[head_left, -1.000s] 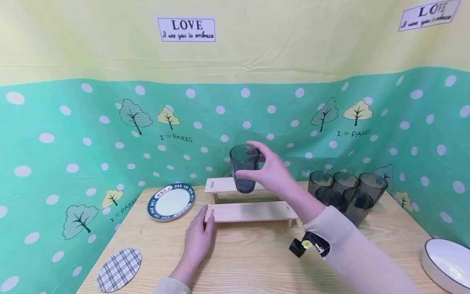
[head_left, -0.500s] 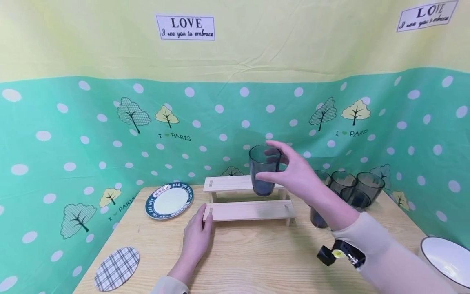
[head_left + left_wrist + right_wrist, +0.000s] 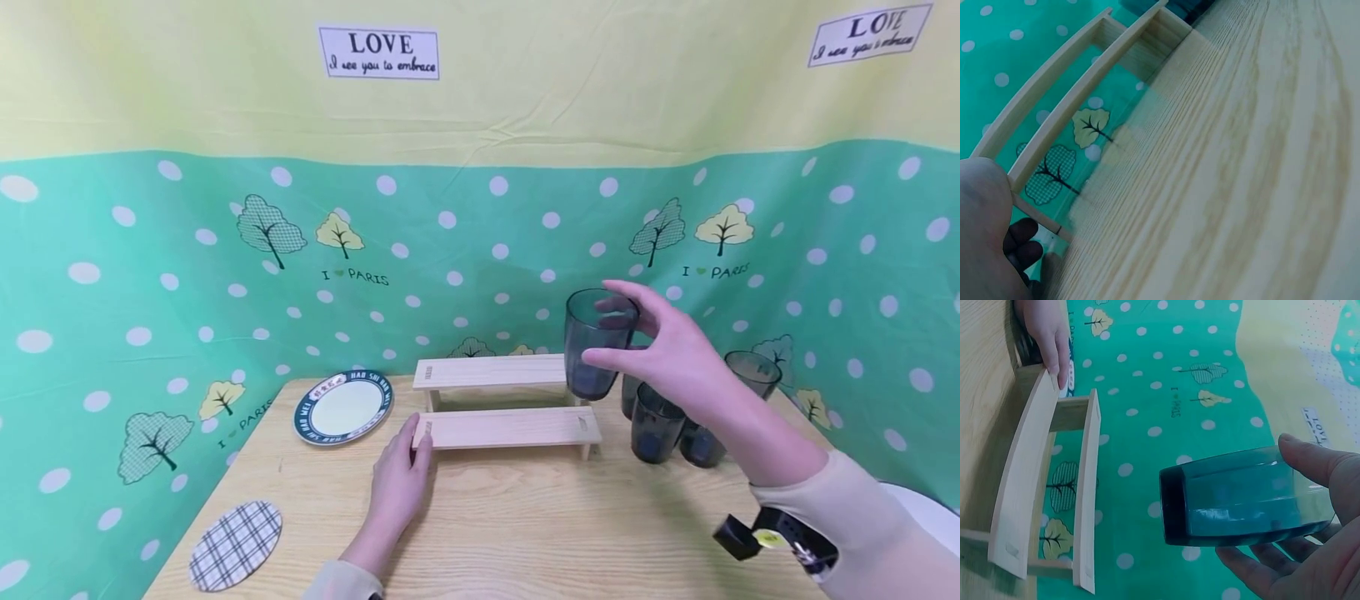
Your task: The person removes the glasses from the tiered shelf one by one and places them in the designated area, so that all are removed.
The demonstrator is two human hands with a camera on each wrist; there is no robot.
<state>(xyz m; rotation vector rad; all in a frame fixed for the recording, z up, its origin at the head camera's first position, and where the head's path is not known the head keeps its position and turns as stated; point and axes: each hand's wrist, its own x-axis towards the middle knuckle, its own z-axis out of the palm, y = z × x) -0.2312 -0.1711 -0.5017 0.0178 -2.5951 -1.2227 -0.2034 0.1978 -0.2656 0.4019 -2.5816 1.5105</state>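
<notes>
My right hand (image 3: pixel 667 350) grips a dark tinted drinking glass (image 3: pixel 588 367) by its side, thumb in front and fingers behind. The glass is upright in the air, just above the right end of a two-step wooden shelf rack (image 3: pixel 510 429). In the right wrist view the glass (image 3: pixel 1241 500) looks transparent, with a thick dark base. My left hand (image 3: pixel 397 483) holds the left end of the rack's lower step. From the left wrist view, the thumb lies against the step's end and curled fingers (image 3: pixel 1022 240) show behind it.
Several matching glasses (image 3: pixel 656 425) stand behind and below my right forearm, partly hidden. A blue-rimmed plate (image 3: pixel 343 408) lies at the back left and a checked round mat (image 3: pixel 236 546) at the front left. A white dish (image 3: pixel 926 508) is partly covered by my right sleeve.
My right hand has carried the glass to the right, from over the middle of the rack to its right end. The left hand stays on the rack.
</notes>
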